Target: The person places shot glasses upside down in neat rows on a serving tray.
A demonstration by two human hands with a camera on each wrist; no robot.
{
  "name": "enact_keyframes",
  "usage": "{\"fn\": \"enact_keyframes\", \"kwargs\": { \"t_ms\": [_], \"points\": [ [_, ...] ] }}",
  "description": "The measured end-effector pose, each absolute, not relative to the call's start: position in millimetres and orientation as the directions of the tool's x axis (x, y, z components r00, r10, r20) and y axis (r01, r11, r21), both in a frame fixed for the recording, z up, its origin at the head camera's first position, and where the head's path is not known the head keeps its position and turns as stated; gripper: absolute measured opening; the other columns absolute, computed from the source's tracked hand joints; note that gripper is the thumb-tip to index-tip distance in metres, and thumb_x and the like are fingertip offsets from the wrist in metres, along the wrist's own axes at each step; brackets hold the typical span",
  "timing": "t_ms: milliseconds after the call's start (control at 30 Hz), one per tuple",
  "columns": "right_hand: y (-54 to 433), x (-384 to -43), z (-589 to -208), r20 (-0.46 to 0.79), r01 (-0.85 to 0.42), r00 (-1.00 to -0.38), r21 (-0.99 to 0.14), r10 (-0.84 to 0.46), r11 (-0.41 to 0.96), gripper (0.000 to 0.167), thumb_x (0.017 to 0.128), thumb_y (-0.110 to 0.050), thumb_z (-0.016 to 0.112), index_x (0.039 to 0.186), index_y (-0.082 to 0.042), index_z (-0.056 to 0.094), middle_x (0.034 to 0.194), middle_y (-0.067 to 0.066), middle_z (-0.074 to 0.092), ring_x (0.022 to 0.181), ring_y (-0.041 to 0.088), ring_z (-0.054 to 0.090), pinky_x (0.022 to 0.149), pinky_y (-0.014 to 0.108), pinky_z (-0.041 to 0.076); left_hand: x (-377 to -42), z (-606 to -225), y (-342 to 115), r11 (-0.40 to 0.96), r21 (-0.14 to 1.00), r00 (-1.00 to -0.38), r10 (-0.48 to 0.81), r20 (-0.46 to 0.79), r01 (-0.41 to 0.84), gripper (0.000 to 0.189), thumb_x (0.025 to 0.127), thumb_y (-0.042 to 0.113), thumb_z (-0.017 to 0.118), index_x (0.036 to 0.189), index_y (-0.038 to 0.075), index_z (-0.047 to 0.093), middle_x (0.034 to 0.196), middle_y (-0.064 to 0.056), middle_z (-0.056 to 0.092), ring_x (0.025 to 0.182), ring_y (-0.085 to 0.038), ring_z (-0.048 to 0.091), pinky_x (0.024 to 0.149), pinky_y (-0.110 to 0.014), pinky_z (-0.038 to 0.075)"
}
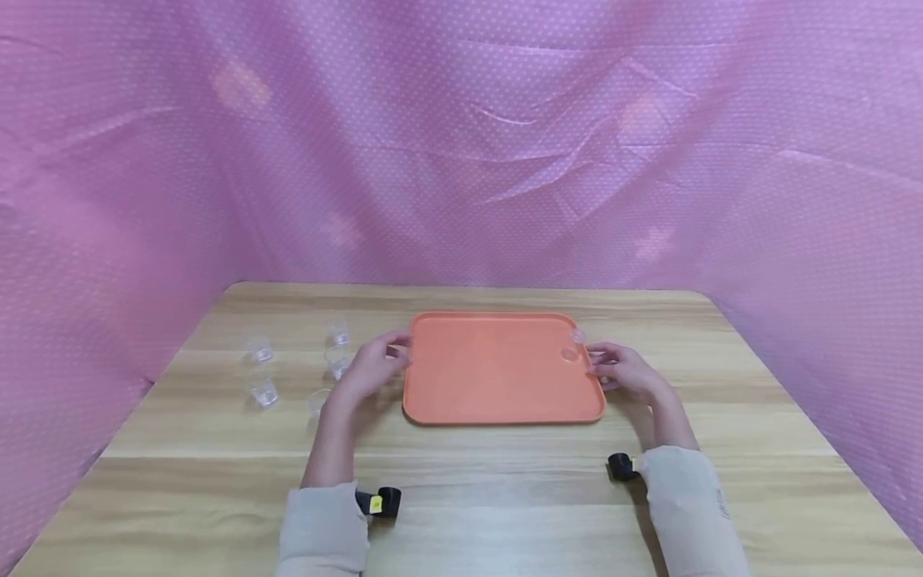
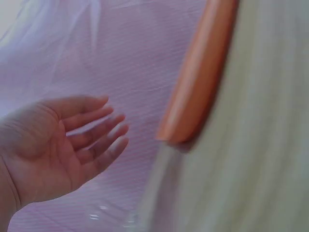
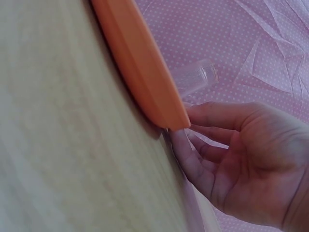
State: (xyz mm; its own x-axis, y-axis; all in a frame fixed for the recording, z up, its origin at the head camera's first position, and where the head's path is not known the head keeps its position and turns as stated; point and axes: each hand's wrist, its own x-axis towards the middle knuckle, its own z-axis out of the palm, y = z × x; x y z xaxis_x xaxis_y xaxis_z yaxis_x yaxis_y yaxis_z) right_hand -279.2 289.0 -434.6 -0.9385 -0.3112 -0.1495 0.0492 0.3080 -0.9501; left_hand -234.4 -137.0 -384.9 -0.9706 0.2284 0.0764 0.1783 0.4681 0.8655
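Note:
An orange rectangular tray (image 1: pixel 505 369) lies on the wooden table in the head view. My right hand (image 1: pixel 626 370) is at its right edge; in the right wrist view the thumb (image 3: pixel 212 114) meets the rim and other fingers reach to its underside, pinching the tray. Near the tray's right end stands a clear cup (image 1: pixel 570 353), partly behind the rim in the right wrist view (image 3: pixel 195 77). My left hand (image 1: pixel 375 365) is beside the left edge. Seen from the left wrist, its loosely bent fingers (image 2: pixel 104 137) are apart from the tray and hold nothing.
Several small clear cups stand left of the tray, among them one cup (image 1: pixel 264 393) at the front left and another cup (image 1: pixel 336 365) close to my left forearm. Pink dotted cloth (image 1: pixel 461 160) hangs around the back and sides of the table (image 1: pixel 490 497).

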Motion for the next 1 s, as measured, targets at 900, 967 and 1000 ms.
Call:
{"fn": "enact_keyframes", "kwargs": {
  "t_ms": [900,967,1000],
  "points": [
    [290,-280,-436,-0.148,0.044,-0.953,-0.931,-0.265,0.363,0.048,0.089,0.003,0.053,0.133,0.010,0.036,0.111,0.025,0.049,0.087,0.021,0.058,0.074,0.037,0.052,-184,-369,-225,0.490,0.836,-0.954,0.276,0.119,0.246,0.048,0.089,0.026,0.061,0.128,0.001,0.049,0.124,-0.016,0.052,0.109,-0.033,0.050,0.087,-0.029,0.043],
    [290,-279,-436,-0.149,0.047,-0.956,-0.929,-0.254,0.368,0.047,0.088,0.003,0.053,0.132,0.009,0.037,0.110,0.024,0.050,0.087,0.021,0.058,0.074,0.037,0.052,-182,-374,-232,0.488,0.840,-0.954,0.282,0.104,0.236,0.049,0.089,0.028,0.062,0.129,0.003,0.048,0.124,-0.017,0.052,0.110,-0.034,0.049,0.086,-0.028,0.043],
    [290,-279,-436,-0.146,0.043,-0.956,-0.928,-0.256,0.370,0.047,0.089,0.003,0.053,0.132,0.009,0.037,0.110,0.025,0.049,0.087,0.021,0.058,0.074,0.037,0.052,-181,-376,-235,0.486,0.841,-0.951,0.291,0.100,0.237,0.050,0.088,0.028,0.062,0.129,0.003,0.048,0.124,-0.017,0.052,0.110,-0.034,0.049,0.087,-0.029,0.043]
  ]
}}
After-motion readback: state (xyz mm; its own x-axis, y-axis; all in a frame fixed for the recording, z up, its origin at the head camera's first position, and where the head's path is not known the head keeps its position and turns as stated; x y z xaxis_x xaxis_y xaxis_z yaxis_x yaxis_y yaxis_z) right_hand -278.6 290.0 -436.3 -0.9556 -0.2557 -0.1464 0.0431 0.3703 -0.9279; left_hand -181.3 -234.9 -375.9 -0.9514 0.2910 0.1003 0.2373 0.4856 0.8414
